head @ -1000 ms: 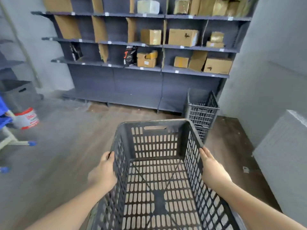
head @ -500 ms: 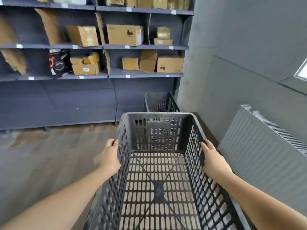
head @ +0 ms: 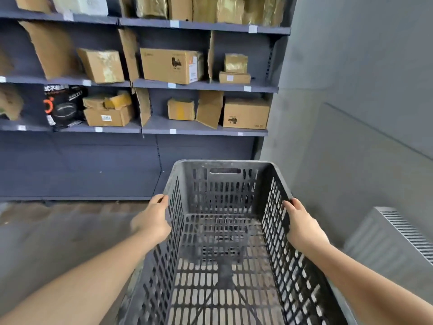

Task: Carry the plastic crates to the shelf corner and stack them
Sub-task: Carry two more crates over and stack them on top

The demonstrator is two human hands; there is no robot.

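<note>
Both arms extended, left hand and right hand gripping (fingers curled)

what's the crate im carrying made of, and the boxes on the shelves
Crate: looks like dark grey moulded plastic, matte and dusty, with slotted walls and a cut-out handle. Boxes: brown corrugated cardboard by their look, some glossy with tape or wrap. Shelves: probably painted metal.

Crate near end off-frame

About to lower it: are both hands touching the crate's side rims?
Touching. The head view shows the left hand and right hand curled over the crate at its side rims.
</note>
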